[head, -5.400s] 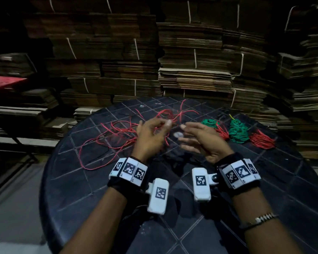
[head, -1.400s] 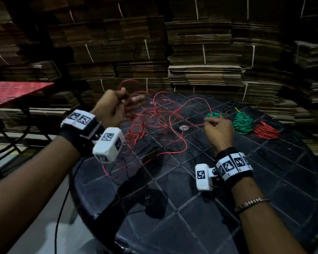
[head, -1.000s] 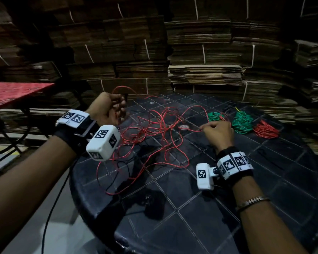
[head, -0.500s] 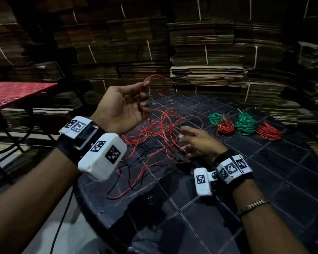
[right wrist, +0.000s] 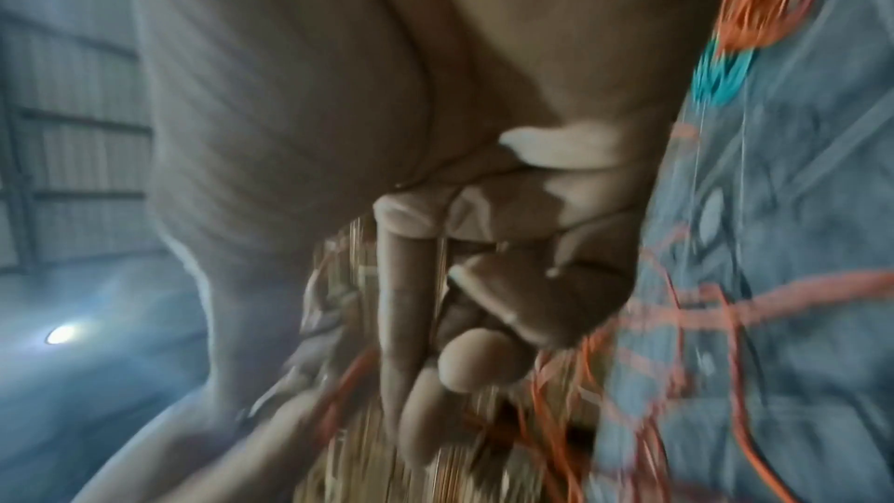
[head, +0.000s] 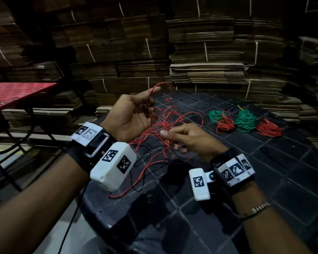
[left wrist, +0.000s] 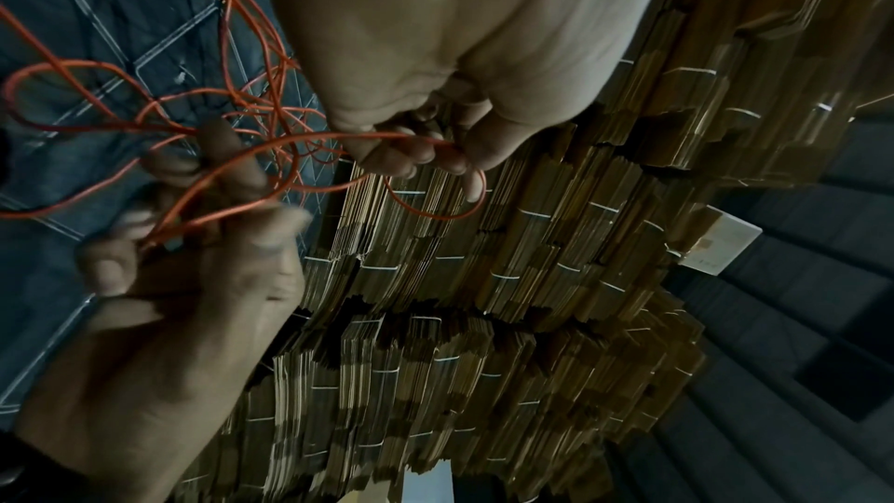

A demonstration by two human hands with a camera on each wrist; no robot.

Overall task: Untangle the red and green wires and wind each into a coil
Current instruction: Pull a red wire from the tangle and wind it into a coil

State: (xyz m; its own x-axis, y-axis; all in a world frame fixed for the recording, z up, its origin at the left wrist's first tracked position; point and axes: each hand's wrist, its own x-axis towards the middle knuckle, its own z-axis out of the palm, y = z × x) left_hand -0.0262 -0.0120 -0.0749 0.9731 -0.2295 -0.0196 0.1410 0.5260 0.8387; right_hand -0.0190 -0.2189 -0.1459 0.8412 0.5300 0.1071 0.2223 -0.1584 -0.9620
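Left hand (head: 130,114) raised palm-up above the tabletop's (head: 218,217) left edge, its fingers curled, pinching a loop of red wire (head: 165,123). Right hand (head: 189,140) low over the tangle, fingers bent around several strands; the wrist view is blurred. The tangle lies mid-tabletop, one loop reaching close to the near left rim. Wound coils (head: 246,121), green and red, sit far right, well apart from the tangle. Bare surface lies near and right. Cardboard stacks (head: 206,70) crowd the far edge.
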